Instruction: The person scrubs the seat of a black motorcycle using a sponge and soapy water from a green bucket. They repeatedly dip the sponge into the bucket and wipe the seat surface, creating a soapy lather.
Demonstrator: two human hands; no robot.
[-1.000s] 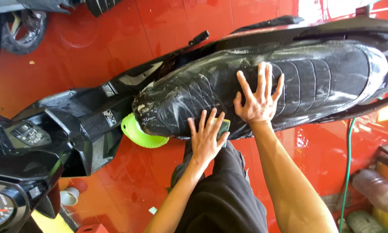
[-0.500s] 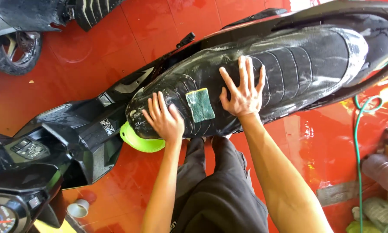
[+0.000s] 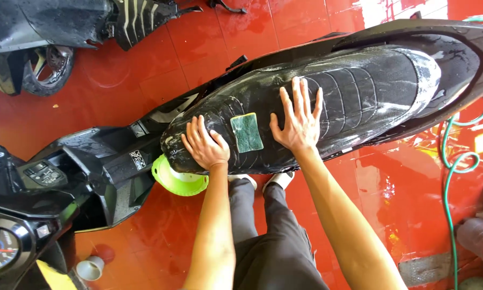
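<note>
- The green scrub pad (image 3: 247, 132) lies flat on the wet, soapy black scooter seat (image 3: 359, 102), between both hands.
- The left hand (image 3: 205, 146) rests open, fingers spread, near the seat's front.
- The right hand (image 3: 299, 119) presses flat, open.
- A lime-green bowl (image 3: 178, 180), possibly holding water, sits below on the red floor (image 3: 145, 236).

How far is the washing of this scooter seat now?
Done: the seat is wet and soapy, foam thickest at its rear. In hand: left hand and right hand lie flat on it, the green sponge loose between them. Left: the suds are not yet rinsed; the green hose lies on the floor.
</note>
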